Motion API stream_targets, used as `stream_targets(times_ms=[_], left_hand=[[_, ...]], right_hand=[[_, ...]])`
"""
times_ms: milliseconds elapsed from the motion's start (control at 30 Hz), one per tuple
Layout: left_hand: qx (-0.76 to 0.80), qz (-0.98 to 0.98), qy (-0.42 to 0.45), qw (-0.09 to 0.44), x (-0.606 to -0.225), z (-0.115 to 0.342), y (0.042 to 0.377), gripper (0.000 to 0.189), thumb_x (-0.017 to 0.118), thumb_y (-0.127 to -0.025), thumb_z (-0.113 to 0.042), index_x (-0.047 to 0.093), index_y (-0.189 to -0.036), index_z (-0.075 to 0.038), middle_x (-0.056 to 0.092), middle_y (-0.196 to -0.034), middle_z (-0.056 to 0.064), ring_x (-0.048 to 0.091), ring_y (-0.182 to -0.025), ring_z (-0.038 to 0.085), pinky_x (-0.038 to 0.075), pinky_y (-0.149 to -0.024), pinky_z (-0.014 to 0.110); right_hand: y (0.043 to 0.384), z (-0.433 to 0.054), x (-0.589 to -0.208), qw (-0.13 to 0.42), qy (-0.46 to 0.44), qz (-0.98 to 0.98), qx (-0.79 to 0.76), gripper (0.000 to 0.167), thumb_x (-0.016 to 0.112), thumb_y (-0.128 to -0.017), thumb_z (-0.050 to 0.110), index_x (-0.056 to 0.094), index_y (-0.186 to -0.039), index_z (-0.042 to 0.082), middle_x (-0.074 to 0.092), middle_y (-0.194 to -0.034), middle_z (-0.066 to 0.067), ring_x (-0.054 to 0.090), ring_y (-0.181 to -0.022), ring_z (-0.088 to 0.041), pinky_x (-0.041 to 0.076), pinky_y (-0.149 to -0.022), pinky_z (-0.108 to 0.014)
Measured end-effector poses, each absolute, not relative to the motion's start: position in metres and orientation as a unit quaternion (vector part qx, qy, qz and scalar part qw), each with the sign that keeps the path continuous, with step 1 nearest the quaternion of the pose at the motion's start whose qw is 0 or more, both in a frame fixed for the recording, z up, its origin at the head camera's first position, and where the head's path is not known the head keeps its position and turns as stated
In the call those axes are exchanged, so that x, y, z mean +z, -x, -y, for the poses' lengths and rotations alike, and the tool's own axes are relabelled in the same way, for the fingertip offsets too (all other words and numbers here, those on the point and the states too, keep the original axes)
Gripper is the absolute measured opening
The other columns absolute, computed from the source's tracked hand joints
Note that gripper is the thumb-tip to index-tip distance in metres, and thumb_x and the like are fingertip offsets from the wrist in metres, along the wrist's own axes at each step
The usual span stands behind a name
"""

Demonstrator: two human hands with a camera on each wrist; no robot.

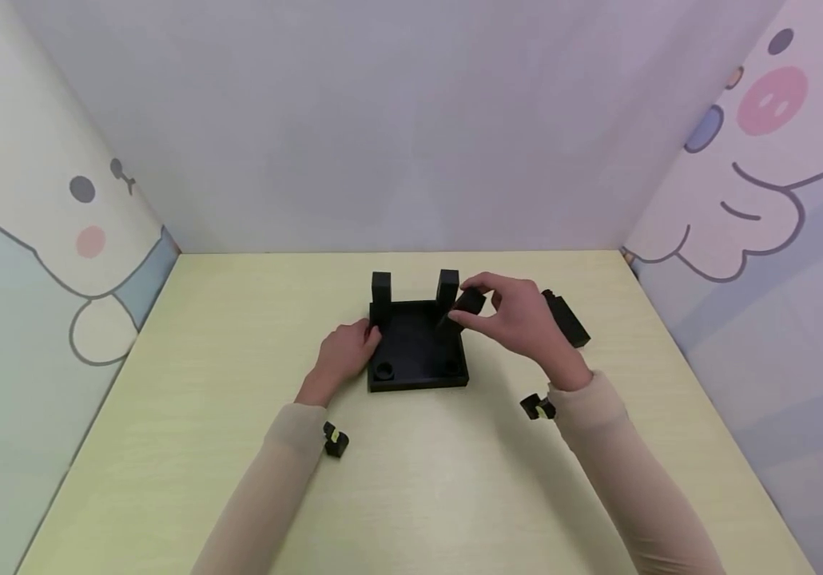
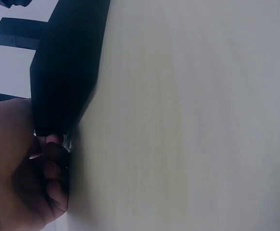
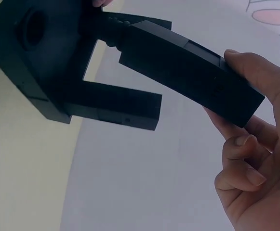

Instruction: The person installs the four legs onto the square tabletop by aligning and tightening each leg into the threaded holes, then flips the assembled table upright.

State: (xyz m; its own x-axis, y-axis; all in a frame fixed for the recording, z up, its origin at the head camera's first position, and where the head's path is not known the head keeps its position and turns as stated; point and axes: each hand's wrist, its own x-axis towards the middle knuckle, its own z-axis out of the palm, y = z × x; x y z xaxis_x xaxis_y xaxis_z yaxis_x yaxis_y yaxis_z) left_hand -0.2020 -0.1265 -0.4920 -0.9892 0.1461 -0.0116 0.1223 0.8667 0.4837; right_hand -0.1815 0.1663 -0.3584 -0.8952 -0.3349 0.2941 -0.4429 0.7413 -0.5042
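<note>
A shallow black square tray-like base (image 1: 415, 351) lies on the table with its raised rim up. Two black square posts, one left (image 1: 381, 291) and one right (image 1: 447, 287), stand upright at its far corners. Round sockets, such as the near-left one (image 1: 383, 370), show at the near corners. My left hand (image 1: 343, 351) grips the base's left edge, fingers curled against its side. Between thumb and fingers my right hand (image 1: 519, 315) holds a third black post (image 3: 193, 72), tilted, its threaded end (image 3: 112, 31) pointing down over the base. Whether that end touches the base, I cannot tell.
Another black post (image 1: 567, 321) lies on the pale table (image 1: 253, 335), right of my right hand. A plain wall (image 1: 397, 128) rises behind the table, with cartoon-printed walls on both sides.
</note>
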Motion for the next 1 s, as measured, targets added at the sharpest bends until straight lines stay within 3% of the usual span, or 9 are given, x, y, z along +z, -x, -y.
stream_targets(times_ms=[200,400,533,700,1000], left_hand=[[0.247,-0.966,-0.072,0.025,-0.494,0.126,0.203,0.035,0.039,-0.104,-0.037,0.049,-0.08,-0.013,0.044,-0.065,0.001,0.045,-0.056,0.018,0.03,-0.05,0.03],[0.245,-0.967,-0.066,0.023,-0.493,0.127,0.202,0.036,0.039,-0.104,-0.038,0.051,-0.081,-0.012,0.048,-0.066,0.004,0.05,-0.059,0.021,0.033,-0.051,0.032],[0.245,-0.967,-0.064,0.021,-0.492,0.127,0.202,0.036,0.04,-0.104,-0.038,0.054,-0.083,-0.011,0.054,-0.068,0.008,0.054,-0.062,0.023,0.035,-0.053,0.033],[0.246,-0.967,-0.063,0.027,-0.492,0.126,0.202,0.037,0.04,-0.105,-0.038,0.055,-0.085,-0.011,0.057,-0.071,0.009,0.056,-0.064,0.024,0.036,-0.054,0.033],[0.233,-0.97,-0.066,0.027,-0.493,0.125,0.202,0.036,0.039,-0.106,-0.037,0.058,-0.092,-0.01,0.061,-0.075,0.011,0.059,-0.067,0.026,0.042,-0.057,0.038]], right_hand=[[0.178,-0.144,-0.355,0.08,-0.233,0.924,0.294,0.042,0.084,-0.082,0.042,0.074,-0.117,0.021,0.068,-0.088,0.003,0.043,-0.062,-0.014,0.034,-0.057,-0.029],[0.177,-0.12,-0.354,0.058,-0.272,0.915,0.293,0.04,0.082,-0.085,0.042,0.073,-0.118,0.022,0.073,-0.104,0.007,0.048,-0.066,-0.013,0.042,-0.065,-0.03],[0.175,-0.105,-0.353,0.046,-0.294,0.908,0.296,0.04,0.081,-0.086,0.041,0.072,-0.12,0.022,0.075,-0.116,0.006,0.061,-0.08,-0.013,0.052,-0.077,-0.034],[0.172,-0.093,-0.355,0.03,-0.31,0.907,0.283,0.041,0.079,-0.087,0.042,0.072,-0.121,0.02,0.074,-0.121,0.006,0.07,-0.108,-0.013,0.055,-0.093,-0.039],[0.171,-0.079,-0.36,0.018,-0.333,0.906,0.26,0.042,0.08,-0.087,0.041,0.072,-0.122,0.019,0.074,-0.12,0.006,0.07,-0.111,-0.014,0.056,-0.092,-0.038]])
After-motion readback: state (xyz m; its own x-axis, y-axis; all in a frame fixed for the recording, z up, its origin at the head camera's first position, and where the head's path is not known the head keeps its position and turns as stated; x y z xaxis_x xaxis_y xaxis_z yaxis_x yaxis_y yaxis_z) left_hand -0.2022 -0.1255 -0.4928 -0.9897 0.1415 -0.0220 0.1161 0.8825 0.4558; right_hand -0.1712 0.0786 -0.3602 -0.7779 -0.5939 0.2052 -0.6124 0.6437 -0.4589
